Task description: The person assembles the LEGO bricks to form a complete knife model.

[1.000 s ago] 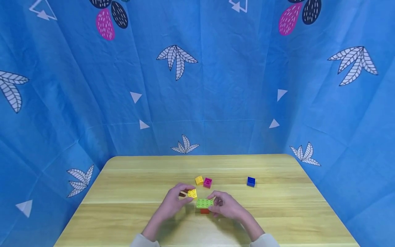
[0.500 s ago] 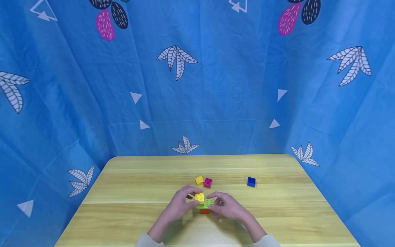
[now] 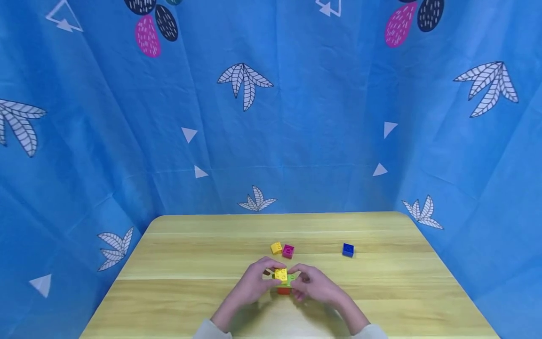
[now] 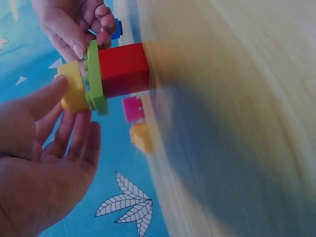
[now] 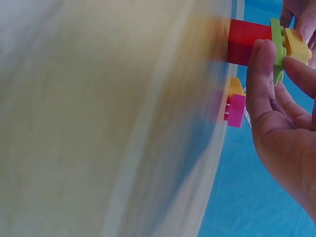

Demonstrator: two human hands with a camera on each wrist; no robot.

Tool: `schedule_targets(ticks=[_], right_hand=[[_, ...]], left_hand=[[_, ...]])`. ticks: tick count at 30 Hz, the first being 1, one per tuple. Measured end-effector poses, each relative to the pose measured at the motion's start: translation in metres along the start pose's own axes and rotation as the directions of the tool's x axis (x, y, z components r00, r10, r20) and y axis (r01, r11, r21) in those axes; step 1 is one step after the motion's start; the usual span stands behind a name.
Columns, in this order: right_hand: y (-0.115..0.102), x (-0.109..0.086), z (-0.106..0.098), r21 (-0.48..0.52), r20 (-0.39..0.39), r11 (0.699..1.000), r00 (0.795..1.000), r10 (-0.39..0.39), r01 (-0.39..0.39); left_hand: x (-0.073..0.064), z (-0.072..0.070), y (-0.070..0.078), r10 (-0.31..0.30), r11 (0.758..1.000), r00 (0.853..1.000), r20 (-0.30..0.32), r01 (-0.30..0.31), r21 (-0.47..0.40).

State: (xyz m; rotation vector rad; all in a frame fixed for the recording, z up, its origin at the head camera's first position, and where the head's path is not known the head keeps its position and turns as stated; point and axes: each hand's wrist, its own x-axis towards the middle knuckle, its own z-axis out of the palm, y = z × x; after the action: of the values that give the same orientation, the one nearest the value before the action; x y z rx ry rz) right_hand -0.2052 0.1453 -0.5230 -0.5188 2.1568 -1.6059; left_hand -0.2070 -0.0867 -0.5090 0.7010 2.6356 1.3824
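My left hand (image 3: 255, 282) pinches a yellow toy brick (image 3: 281, 274) between thumb and fingers, right over a flat green plate brick (image 3: 291, 278). The green plate lies on a red brick (image 3: 283, 291) standing on the table. In the left wrist view, the yellow brick (image 4: 75, 89) sits tight against the studs of the green plate (image 4: 97, 81), towards its left end. My right hand (image 3: 315, 284) holds the right end of the green plate, thumb and fingertips at its edges. From the right wrist, its fingers partly cover the red brick (image 5: 243, 43).
Behind the hands lie a yellow slanted brick (image 3: 276, 248) and a magenta brick (image 3: 288, 251), close together. A dark blue brick (image 3: 348, 250) is farther right on the wooden table (image 3: 203, 245). A small dark brown piece (image 3: 267, 272) shows beside the left fingers. Blue patterned cloth surrounds the table.
My left hand has carried the yellow brick rightwards from beside the green plate to on top of it. The right hand stays at the plate's right end.
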Motion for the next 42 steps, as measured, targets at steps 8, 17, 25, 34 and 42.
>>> schedule_targets(ticks=[8, 17, 25, 34, 42], right_hand=[[-0.0004, 0.0009, 0.0008, -0.016, 0.000, 1.000, 1.000, -0.012, 0.012], [-0.0008, 0.0017, 0.0012, -0.022, -0.005, 1.000, 1.000, -0.001, 0.001], [0.0012, 0.0026, 0.0011, 0.014, -0.007, 1.000, 1.000, 0.008, -0.008], [-0.0003, 0.0013, -0.0007, 0.009, -0.008, 1.000, 1.000, 0.016, -0.015], [-0.0006, 0.0017, 0.0003, 0.026, 0.000, 1.000, 1.000, 0.016, -0.016]], left_hand=[[0.0015, 0.0015, -0.0011, 0.007, 1.000, 1.000, 0.016, -0.008, 0.023], [0.0016, 0.0012, -0.0040, 0.019, 1.000, 0.999, 0.040, -0.019, 0.014], [0.0016, 0.0006, -0.0076, 0.008, 1.000, 0.999, 0.042, -0.008, 0.015], [0.0034, 0.0044, -0.0074, -0.002, 1.000, 0.999, 0.047, 0.002, 0.007], [0.0015, 0.0054, -0.0083, -0.015, 1.000, 0.999, 0.037, 0.014, 0.020]])
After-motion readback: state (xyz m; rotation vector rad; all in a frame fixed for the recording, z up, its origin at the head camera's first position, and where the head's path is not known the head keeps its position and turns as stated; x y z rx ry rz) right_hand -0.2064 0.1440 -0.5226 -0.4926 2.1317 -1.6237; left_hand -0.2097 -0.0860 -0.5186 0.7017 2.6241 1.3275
